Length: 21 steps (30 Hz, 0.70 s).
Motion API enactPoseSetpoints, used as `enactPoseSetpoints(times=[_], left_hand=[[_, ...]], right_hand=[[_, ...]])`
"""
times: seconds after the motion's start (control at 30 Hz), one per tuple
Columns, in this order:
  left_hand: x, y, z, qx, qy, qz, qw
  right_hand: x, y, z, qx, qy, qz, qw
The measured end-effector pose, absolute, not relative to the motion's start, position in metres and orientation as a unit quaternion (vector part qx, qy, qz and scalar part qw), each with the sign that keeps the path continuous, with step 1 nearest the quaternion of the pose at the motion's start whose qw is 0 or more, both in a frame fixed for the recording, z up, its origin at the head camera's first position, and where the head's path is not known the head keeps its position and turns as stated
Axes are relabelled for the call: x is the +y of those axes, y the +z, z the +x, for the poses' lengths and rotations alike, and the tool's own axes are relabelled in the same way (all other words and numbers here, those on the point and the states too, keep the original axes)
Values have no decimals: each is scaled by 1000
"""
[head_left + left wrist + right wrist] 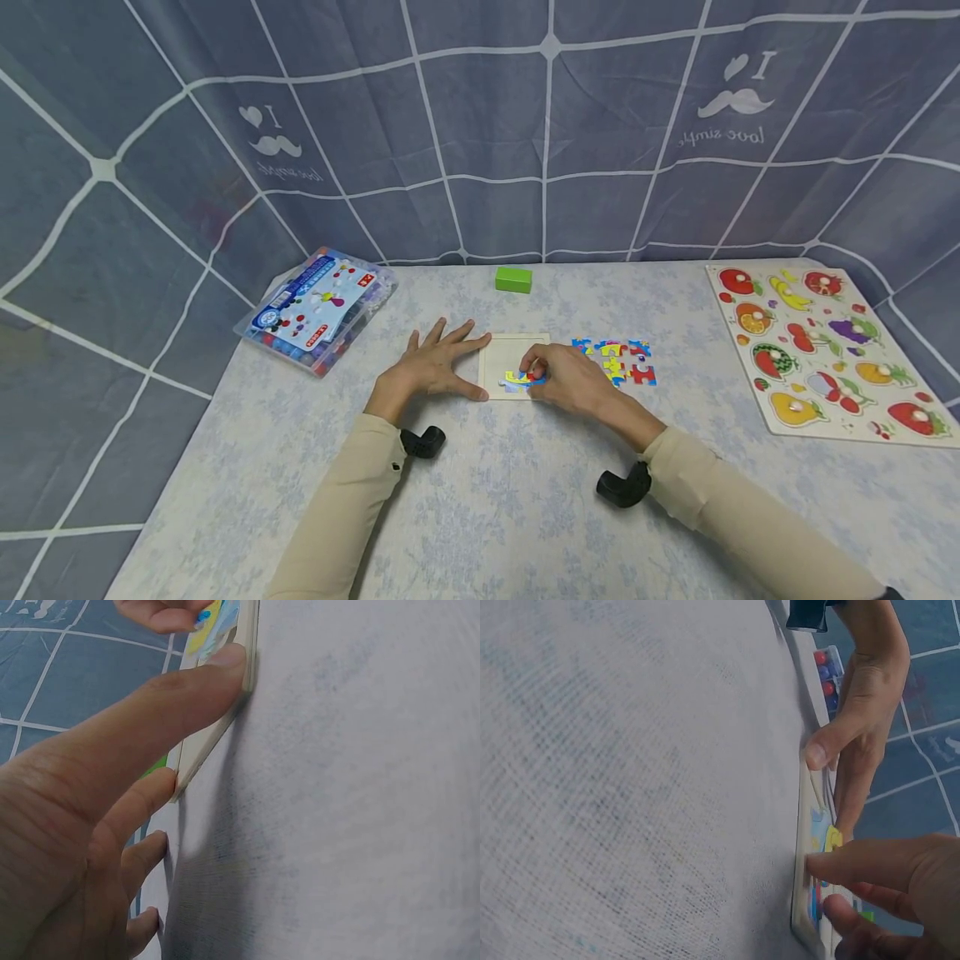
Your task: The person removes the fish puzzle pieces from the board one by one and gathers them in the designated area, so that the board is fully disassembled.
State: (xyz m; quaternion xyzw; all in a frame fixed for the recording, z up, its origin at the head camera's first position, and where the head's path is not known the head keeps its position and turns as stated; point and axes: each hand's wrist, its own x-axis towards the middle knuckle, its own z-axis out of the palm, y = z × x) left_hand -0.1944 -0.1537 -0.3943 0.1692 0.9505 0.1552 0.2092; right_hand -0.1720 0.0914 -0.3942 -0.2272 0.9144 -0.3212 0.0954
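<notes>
A shallow light wooden puzzle tray (510,352) lies on the table in the head view. My left hand (431,368) is spread beside it, thumb and forefinger touching its left edge; in the left wrist view the thumb (202,686) rests on a corner. Joined jigsaw pieces (514,385) in yellow and light blue sit along the tray's near side. With bent fingers, my right hand (573,379) pinches a red and blue jigsaw piece (537,377) low over the tray's near right corner; the fingers partly cover it. Several loose jigsaw pieces (613,368) lie right of the tray.
A green block (513,280) stands behind the tray. At the left back is a clear plastic box (318,310) with colourful contents and a printed sheet. A fruit puzzle board (832,358) lies at the right. A grey-blue patterned curtain (495,125) hangs behind the table.
</notes>
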Motion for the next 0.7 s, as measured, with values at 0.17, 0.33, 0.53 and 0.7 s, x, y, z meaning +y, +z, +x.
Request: enactPoseSetpoints(times=[0.17,0.33,0.53,0.7], left_hand=[[-154,-395,-195,950,157,169,211],[-155,-395,-194,949,159,170,214],[-155,-395,-194,949,156,173,214],[-154,-394,-194,949,155,173,212]], right_hand=[[91,-395,-172,908,-338,-232,87],[93,-397,-170,887,-381,-247,88],[96,-399,-167,868,-427,-236,88],[100,-397,-167,851,-472,-209,100]])
